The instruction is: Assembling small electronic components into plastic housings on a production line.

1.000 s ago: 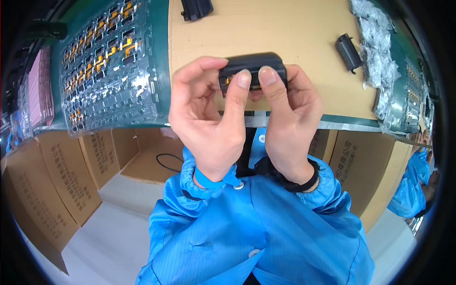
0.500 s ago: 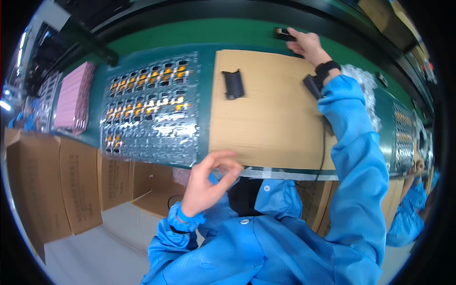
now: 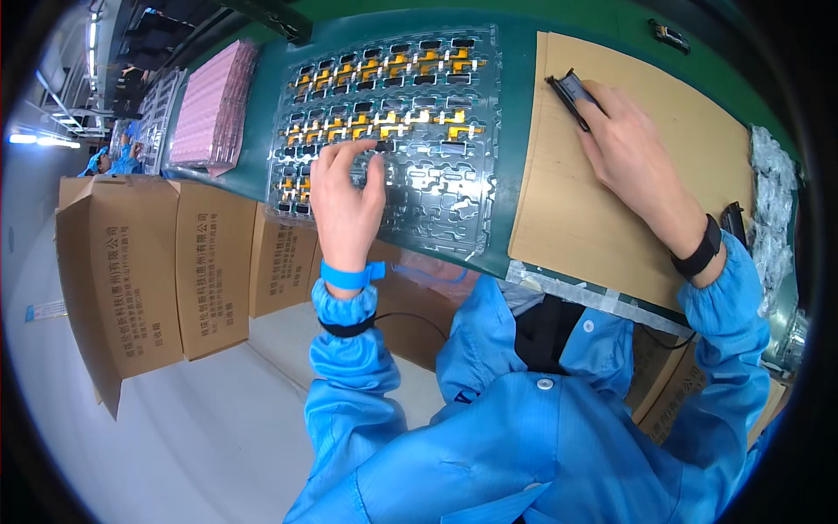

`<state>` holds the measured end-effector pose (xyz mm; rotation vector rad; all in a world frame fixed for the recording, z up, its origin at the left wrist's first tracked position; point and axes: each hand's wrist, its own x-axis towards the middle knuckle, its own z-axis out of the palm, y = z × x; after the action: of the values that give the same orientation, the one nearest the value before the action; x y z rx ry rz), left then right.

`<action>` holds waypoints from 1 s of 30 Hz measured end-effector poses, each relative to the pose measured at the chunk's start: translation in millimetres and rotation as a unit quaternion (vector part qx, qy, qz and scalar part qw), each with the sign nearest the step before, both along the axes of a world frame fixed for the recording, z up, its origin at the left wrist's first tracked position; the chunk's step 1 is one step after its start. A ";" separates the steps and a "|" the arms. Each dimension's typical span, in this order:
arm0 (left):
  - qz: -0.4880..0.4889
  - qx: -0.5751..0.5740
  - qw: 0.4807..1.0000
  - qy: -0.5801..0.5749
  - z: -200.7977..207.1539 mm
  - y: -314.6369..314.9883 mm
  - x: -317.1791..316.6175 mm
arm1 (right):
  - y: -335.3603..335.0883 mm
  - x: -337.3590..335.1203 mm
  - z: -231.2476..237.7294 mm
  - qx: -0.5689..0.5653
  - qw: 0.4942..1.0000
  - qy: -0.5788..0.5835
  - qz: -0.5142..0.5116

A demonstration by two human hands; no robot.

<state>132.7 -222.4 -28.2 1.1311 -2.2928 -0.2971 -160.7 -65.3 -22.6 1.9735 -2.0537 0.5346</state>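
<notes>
My left hand (image 3: 347, 196) is over a clear plastic tray (image 3: 436, 196) holding rows of small black-and-orange flex-cable parts (image 3: 380, 65). Its thumb and forefinger are curled but apart, with their tips beside one of the dark parts in the middle rows. On the brown cardboard sheet (image 3: 602, 236), my right hand (image 3: 633, 157) has its fingers closed on a black curved plastic piece (image 3: 572, 94). The underside of that piece and some fingertips are hidden.
A small black electronic module (image 3: 669, 35) lies on the green surface beyond the cardboard. Pink stacked trays (image 3: 214, 109) stand at the left. Bubble wrap (image 3: 770, 201) and a black device (image 3: 733, 223) are at the right. Open cardboard boxes (image 3: 140, 271) stand below the table edge.
My right hand has let go of the black module at the far side and come back to grip the black curved piece. My left hand has moved over the tray. The view has shifted left.
</notes>
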 end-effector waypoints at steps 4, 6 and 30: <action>0.086 -0.028 0.994 -0.069 -10.2 -3.2 -7.4 | 27.6 6.8 14.7 0.008 0.962 -0.273 -0.004; 0.117 -0.044 0.988 -0.090 -15.1 -0.5 -8.8 | 46.7 10.4 33.9 0.064 0.891 -0.449 -0.028; -0.356 -0.200 0.907 0.100 9.1 133.2 -58.3 | 75.8 114.5 0.8 -0.072 0.621 -0.778 -0.064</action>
<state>74.3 -89.3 -19.0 0.0287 -2.3458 -0.1815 -46.2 10.5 -21.7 0.9771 -2.4583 2.9869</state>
